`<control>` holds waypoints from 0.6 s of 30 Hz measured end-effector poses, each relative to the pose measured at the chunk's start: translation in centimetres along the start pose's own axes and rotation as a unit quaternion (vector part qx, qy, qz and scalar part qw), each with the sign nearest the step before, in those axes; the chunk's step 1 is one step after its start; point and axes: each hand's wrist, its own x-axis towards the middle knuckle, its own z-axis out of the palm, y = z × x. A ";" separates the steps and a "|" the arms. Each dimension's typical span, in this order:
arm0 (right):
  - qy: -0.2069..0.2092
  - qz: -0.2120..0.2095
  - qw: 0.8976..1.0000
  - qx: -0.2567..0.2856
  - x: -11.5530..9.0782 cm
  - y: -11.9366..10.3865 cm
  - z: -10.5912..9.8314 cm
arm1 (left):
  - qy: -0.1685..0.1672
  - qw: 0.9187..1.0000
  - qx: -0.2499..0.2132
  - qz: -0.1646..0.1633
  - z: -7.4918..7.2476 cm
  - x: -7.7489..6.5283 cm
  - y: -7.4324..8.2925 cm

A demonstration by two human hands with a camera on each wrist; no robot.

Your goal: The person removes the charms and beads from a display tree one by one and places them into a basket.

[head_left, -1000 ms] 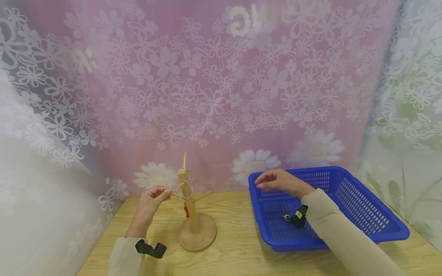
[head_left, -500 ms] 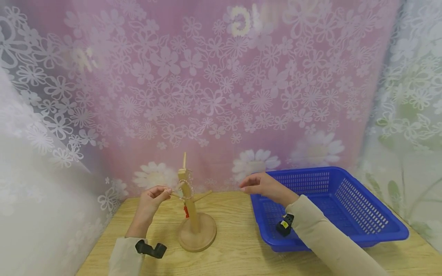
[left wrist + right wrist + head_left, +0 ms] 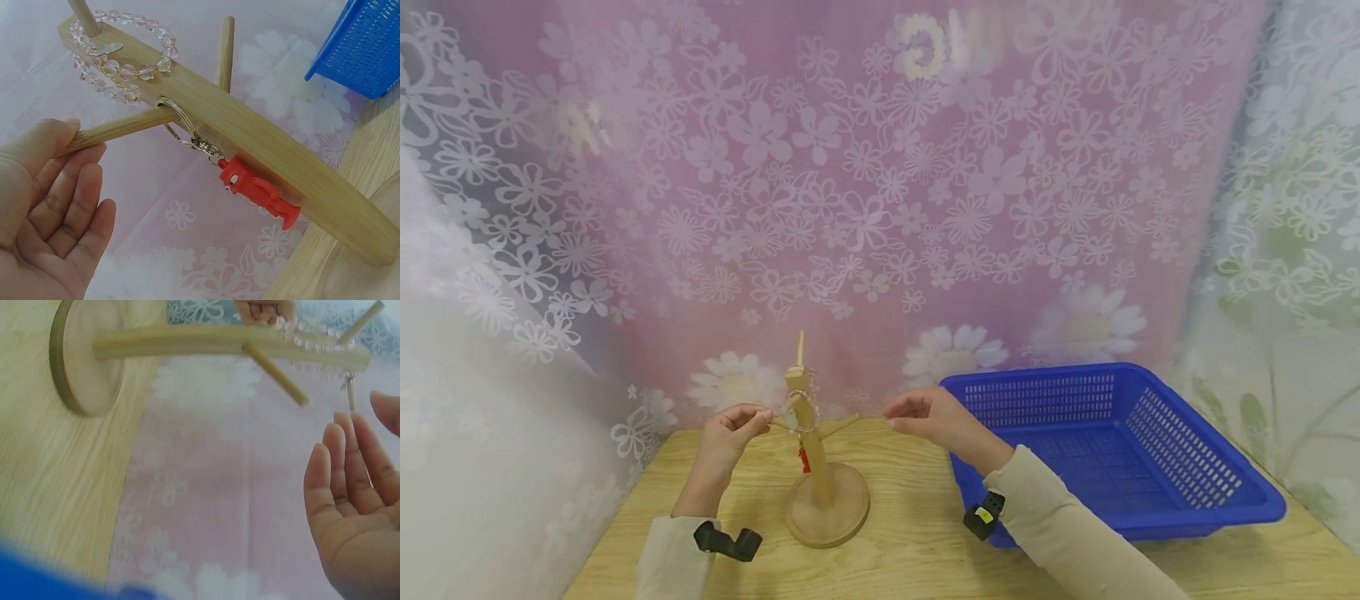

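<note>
My left hand (image 3: 722, 454) pinches the end of a wooden peg (image 3: 122, 130) on a wooden tree stand (image 3: 822, 475) between thumb and index finger; the other fingers curl loosely. A metal ring (image 3: 178, 119) hangs on that peg near the post and carries a red figure keychain (image 3: 259, 194). Higher up, a pink bead bracelet (image 3: 128, 70) with a leaf-like charm hangs from another peg. My right hand (image 3: 943, 421) hovers right of the stand, beside the blue basket. Its fingers (image 3: 319, 475) are slightly bent, the thumb is apart, and nothing shows between them.
The blue plastic basket (image 3: 1210, 512) stands on the right of the wooden table (image 3: 910, 550); the right forearm crosses its near left corner. A pink floral curtain (image 3: 880, 250) hangs close behind. Black cameras are strapped to both wrists.
The right hand has moved left, from above the basket to between basket and stand. The left hand keeps pinching the peg; stand, keychain and bracelet look the same.
</note>
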 end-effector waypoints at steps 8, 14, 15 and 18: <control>0.021 -0.018 1.000 0.001 0.4 -0.3 2.4 | 0.005 1.000 -0.011 -0.001 0.2 0.1 0.0; 0.058 -0.050 0.997 0.004 0.7 -0.6 4.2 | 0.008 1.000 -0.012 0.003 0.3 0.0 0.0; 0.062 -0.054 0.997 0.004 0.8 -0.7 4.5 | 0.009 1.000 -0.012 0.002 0.3 0.0 0.0; 0.072 -0.051 0.996 0.008 0.9 -0.9 5.3 | 0.012 1.000 -0.013 0.002 0.3 0.0 0.1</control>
